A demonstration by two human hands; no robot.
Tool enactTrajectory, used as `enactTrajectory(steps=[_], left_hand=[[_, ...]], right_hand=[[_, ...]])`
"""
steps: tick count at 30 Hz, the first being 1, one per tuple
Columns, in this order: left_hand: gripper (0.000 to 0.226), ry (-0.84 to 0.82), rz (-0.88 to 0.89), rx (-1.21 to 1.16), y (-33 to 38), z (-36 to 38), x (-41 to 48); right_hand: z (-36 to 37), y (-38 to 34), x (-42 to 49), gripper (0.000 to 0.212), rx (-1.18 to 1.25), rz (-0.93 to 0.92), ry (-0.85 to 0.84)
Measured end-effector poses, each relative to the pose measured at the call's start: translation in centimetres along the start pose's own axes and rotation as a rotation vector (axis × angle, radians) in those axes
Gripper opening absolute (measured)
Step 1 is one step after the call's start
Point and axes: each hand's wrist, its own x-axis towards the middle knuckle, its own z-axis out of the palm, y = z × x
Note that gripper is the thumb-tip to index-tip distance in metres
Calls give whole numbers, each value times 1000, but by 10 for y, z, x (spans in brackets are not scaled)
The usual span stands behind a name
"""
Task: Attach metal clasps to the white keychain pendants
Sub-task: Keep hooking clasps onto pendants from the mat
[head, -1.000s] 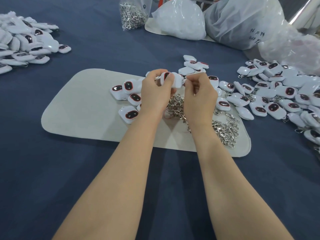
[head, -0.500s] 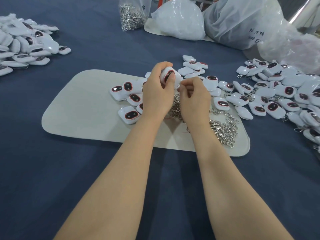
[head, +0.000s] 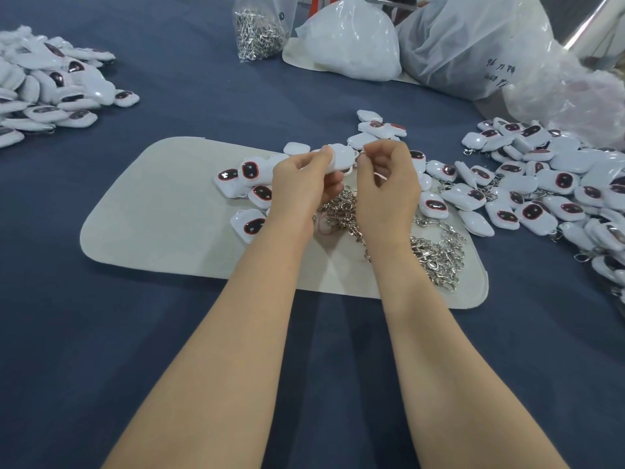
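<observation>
- White keychain pendant (head: 340, 157) is held above the far edge of a beige mat (head: 162, 211), gripped between thumb and curled fingers of the left hand (head: 304, 184).
- The right hand (head: 389, 187) is pinched, thumb to forefinger, at the pendant's right end; whether a clasp lies between them cannot be told.
- A loose heap of metal clasps (head: 436, 255) is spread on the mat, partly hidden behind both wrists.
- More pendants are scattered on the mat beside the left hand.
- A large pendant pile (head: 558, 184) is seen to the right, another pile (head: 50, 89) far left, both on blue cloth (head: 101, 333).
- A clear bag of clasps (head: 258, 32) and white plastic bags (head: 351, 45) are noted at the back.
</observation>
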Motion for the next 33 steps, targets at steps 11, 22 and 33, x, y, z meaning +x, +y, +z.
enactTrajectory(steps=[11,22,33], left_hand=[[19,27,462,444,-4,1,-1],[22,10,602,590,-6,1,-3],[13,-68,-184,-239,6,-1,-2]], right_hand=[[-3,6,3,16,-196,-52,-21],[-3,5,1,13,-196,-18,-68],[2,-5,1,11,53,82,-31]])
